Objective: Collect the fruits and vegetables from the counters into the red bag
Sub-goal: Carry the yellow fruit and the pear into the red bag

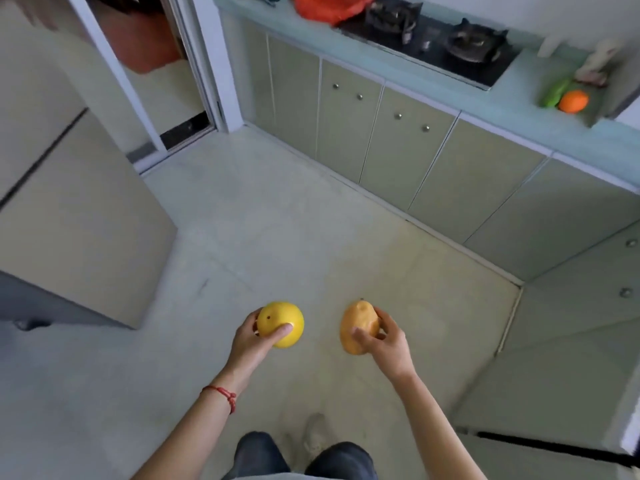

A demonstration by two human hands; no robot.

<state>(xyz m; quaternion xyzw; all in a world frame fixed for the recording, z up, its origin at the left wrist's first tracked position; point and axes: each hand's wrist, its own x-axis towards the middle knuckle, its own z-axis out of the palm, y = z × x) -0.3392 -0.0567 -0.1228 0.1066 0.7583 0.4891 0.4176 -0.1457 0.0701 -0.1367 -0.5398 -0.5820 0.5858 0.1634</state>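
Note:
My left hand [252, 342] grips a round yellow fruit [281, 323] above the kitchen floor. My right hand [384, 341] holds an orange-tan mango-like fruit [358, 325] beside it. The red bag [329, 8] lies crumpled on the far counter at the top, left of the gas stove. An orange fruit [574, 101] and a green vegetable [554, 93] rest on the counter at the upper right.
A black two-burner gas stove [440, 39] sits in the pale blue counter [512, 98], with green cabinet doors [381, 140] below. A doorway [156, 81] opens at the upper left. A beige cabinet [76, 220] stands on the left. My legs and a shoe show at the bottom.

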